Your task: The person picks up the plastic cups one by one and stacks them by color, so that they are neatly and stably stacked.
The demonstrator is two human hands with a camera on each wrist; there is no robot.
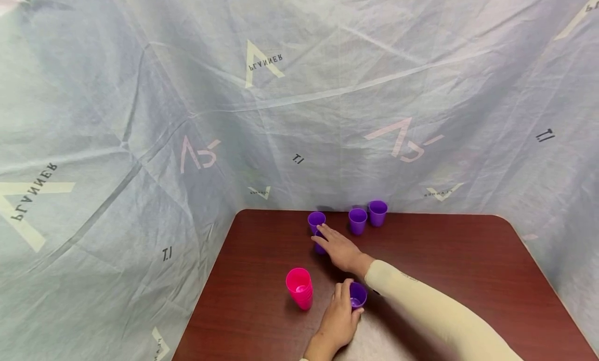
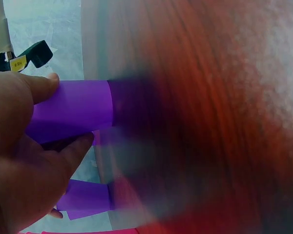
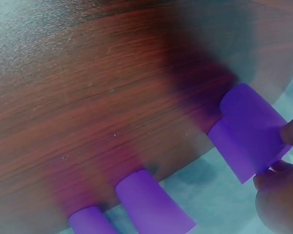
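Observation:
Near the front of the table, my left hand (image 1: 338,319) holds a purple cup (image 1: 357,296) by its side, thumb and fingers around it. The same cup (image 2: 75,107) fills the gap between thumb and finger in the left wrist view. Farther back, my right hand (image 1: 343,250) reaches left over another purple cup (image 1: 320,245). In the right wrist view, fingertips (image 3: 292,131) grip this cup (image 3: 254,122) near its rim. A further purple cup (image 1: 316,221) stands just behind it. Left of my left hand is a stack of pink cups (image 1: 299,291), upright.
Two more purple cups, one nearer (image 1: 357,222) and one at its right (image 1: 377,214), stand by the back edge of the brown table (image 1: 444,267). A grey printed fabric sheet (image 1: 327,116) hangs behind and at both sides.

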